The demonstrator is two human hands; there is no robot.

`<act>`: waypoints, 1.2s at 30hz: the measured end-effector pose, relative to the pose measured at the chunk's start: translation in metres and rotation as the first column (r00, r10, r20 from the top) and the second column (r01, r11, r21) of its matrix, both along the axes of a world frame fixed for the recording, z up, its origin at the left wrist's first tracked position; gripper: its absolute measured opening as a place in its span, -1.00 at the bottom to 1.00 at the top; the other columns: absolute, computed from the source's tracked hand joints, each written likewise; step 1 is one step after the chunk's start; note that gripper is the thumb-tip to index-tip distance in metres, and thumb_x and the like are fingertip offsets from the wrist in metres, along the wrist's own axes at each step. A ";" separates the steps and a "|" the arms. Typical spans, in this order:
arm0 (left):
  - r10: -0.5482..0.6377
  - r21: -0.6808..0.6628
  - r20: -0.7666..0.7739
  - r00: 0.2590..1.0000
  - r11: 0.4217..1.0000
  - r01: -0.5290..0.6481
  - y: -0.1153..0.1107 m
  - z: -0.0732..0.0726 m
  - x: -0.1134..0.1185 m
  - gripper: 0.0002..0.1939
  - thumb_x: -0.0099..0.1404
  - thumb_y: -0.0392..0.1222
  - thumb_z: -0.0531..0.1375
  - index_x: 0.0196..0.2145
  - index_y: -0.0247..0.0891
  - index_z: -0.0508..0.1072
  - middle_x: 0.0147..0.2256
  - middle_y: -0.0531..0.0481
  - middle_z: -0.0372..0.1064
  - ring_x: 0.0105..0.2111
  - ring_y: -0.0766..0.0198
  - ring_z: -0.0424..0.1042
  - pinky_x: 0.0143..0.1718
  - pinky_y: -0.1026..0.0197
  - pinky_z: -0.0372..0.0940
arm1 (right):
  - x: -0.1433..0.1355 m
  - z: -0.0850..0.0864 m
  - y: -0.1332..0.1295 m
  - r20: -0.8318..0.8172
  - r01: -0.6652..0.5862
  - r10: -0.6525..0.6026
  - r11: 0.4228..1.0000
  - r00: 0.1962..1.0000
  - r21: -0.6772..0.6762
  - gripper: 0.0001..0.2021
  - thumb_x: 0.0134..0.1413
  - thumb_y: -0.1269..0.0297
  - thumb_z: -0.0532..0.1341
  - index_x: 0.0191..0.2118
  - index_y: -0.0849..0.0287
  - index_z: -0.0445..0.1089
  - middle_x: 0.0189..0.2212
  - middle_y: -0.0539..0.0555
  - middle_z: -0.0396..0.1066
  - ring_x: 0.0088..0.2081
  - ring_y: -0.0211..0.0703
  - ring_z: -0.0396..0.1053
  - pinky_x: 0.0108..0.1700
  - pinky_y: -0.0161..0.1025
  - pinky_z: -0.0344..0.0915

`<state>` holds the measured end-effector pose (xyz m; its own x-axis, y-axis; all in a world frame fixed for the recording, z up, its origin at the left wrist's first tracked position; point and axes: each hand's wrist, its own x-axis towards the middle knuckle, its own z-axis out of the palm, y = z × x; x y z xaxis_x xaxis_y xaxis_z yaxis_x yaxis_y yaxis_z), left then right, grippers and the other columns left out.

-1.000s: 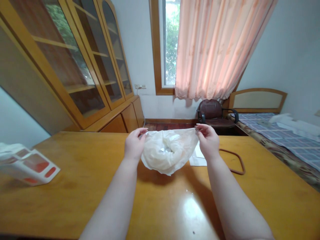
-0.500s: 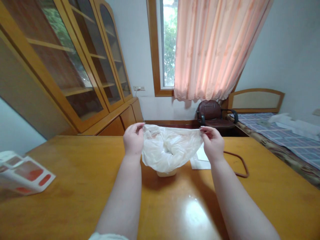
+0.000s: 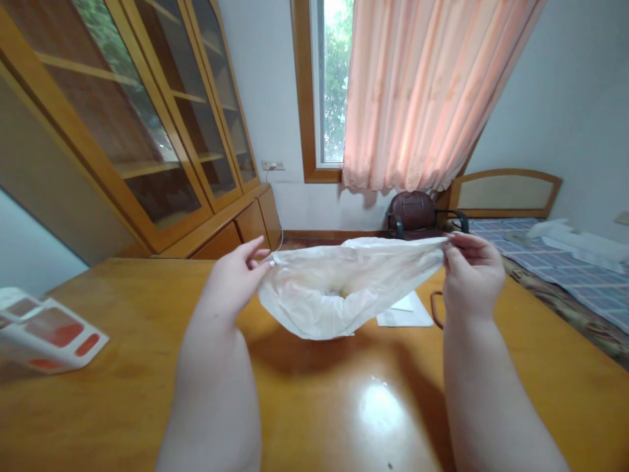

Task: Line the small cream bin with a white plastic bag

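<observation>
A thin white plastic bag (image 3: 314, 318) is stretched sideways above the wooden table (image 3: 314, 406). My left hand (image 3: 230, 278) pinches its left edge between thumb and fingertips. The bag's far right corner is gripped by my right hand (image 3: 472, 272), fingers closed together. Its mouth sags in the middle, where a small yellowish patch shows through an opening; what that is I cannot make out. The bag hides whatever lies directly under it.
White sheets (image 3: 405, 311) and a brown loop-shaped handle (image 3: 436, 308) lie behind my right wrist. A white and orange box (image 3: 52, 334) stands at the table's left. Beyond are a glass-door cabinet (image 3: 162, 118), a dark red chair (image 3: 413, 211) and a bed (image 3: 565, 255).
My hands have moved apart, the right one further right and the left one slightly left. The bag is pulled wider and covers the pale object that showed below it.
</observation>
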<state>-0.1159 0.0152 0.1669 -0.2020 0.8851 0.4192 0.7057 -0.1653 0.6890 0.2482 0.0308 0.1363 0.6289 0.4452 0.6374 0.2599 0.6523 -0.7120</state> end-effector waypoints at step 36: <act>0.096 0.304 -0.164 0.982 0.952 -0.042 -0.027 0.017 0.026 -0.93 0.13 -0.22 0.23 -0.36 -0.15 0.49 -0.48 0.12 0.37 -0.52 0.33 0.30 -0.41 0.29 0.23 | 0.020 0.008 -0.014 0.376 0.170 -0.082 0.964 0.923 -0.206 -0.86 -0.20 0.36 0.26 -0.38 0.15 0.46 -0.48 -0.01 0.40 -0.48 -0.24 0.29 -0.44 -0.30 0.21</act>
<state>-0.0897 -0.0121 0.1841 -0.1575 0.7011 0.6955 0.8275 -0.2906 0.4804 0.2683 0.0168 0.1446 0.4359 0.5389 0.7208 0.5968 0.4265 -0.6797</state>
